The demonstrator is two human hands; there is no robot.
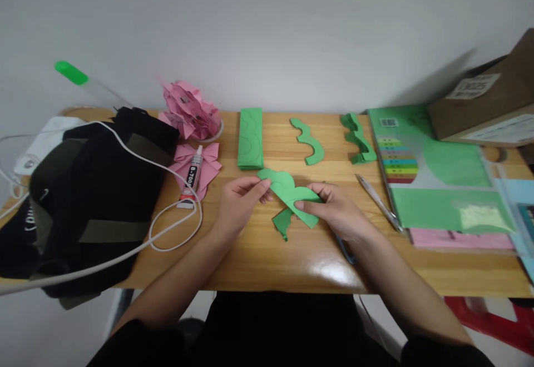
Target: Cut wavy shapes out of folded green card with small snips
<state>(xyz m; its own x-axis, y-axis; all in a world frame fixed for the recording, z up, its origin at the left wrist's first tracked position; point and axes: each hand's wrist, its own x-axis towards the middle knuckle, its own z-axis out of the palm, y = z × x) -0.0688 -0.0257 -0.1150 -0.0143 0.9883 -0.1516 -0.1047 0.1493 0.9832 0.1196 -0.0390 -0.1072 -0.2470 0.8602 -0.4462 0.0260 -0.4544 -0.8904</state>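
Note:
Between my hands is a green paper cutout [286,185] with scalloped edges and pencil curves drawn on it. My left hand [243,197] pinches its upper left end between thumb and fingers. The lower right part is gripped by my right hand [329,207], thumb on top. Just beneath, a green paper scrap [282,222] lies on the table. Under my right wrist shows a dark blue handle [345,249], mostly hidden. Beyond my hands are a folded green paper strip [250,139] with pencilled curves, a wavy green cutout [308,142] and another curled wavy cutout [357,139].
On the left lie a black bag [104,189], a white cable [167,239], a glue tube [191,180] on pink paper petals [211,161], and a pink paper flower [189,108]. To the right are a pen [379,202], a green paper pack [442,206] and a cardboard box [488,100].

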